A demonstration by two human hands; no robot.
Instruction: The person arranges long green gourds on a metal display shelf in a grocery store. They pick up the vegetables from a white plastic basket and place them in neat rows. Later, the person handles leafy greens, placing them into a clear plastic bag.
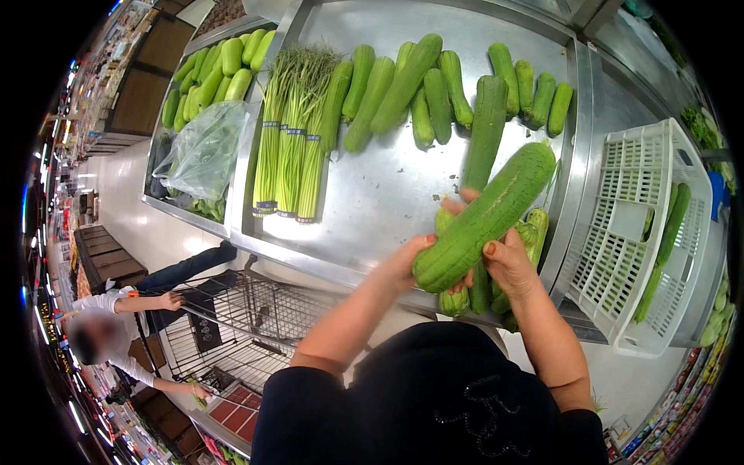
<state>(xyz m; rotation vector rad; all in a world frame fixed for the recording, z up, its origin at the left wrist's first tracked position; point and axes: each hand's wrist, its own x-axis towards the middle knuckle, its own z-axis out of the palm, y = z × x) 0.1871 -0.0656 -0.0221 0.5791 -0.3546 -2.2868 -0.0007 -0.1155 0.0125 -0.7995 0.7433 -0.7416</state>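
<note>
A large green loofah gourd (485, 218) is held up in both my hands, tilted with its far end to the right. My left hand (410, 258) grips it near the lower left end, thumb on top. My right hand (511, 264) supports it from the right side, with some fingers hidden beneath. Under and beside it, several more gourds (537, 224) lie at the near right corner of the metal display tray (378, 215). Another long gourd (487, 125) lies just beyond the held one. Several gourds (407, 87) form a row along the far side of the tray.
Banded bundles of long green stalks (288, 168) lie at the tray's left. Farther left are pale green gourds (224, 70) and a clear plastic bag (206, 145). A white plastic basket (619, 232) with gourds stands at right. A person (110, 314) holds a shopping cart (232, 325) at lower left.
</note>
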